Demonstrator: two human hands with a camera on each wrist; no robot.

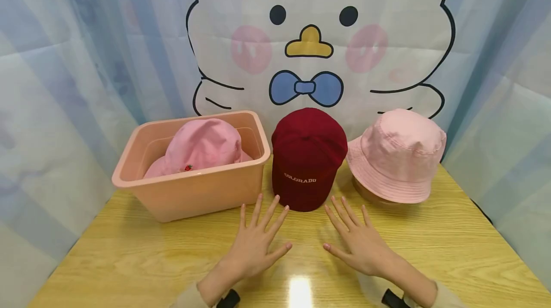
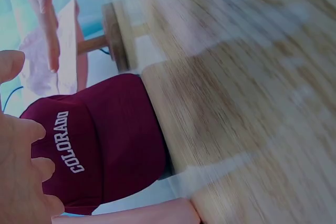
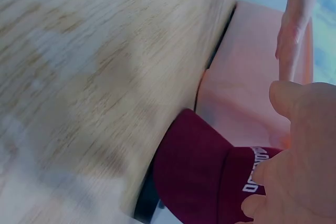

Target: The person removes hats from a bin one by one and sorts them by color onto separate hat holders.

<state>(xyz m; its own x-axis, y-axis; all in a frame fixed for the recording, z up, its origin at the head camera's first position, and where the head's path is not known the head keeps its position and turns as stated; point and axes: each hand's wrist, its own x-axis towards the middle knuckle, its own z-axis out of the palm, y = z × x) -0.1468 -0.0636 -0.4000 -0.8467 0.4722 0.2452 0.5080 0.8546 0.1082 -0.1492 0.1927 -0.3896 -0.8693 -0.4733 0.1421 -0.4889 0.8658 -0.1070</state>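
Counter (image 1: 129, 255): carrying the peach bin (image 1: 206, 195).
Bin: holding one pink hat (image 1: 204, 143) inside its walls.
Pink bucket hat (image 1: 402, 152): sitting at right.
Maroon cap (image 1: 307, 155): standing between bin and bucket hat.
Left hand (image 1: 255, 246), right hand (image 1: 359, 245): spreading straight, empty fingers near the maroon cap.

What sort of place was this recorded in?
Probably a small indoor tabletop filming setup, though the wider room is hidden. A light wood-grain table stands before a pale blue fabric curtain printed with a white cartoon character, and a dark red cloth cap is set out upon it.
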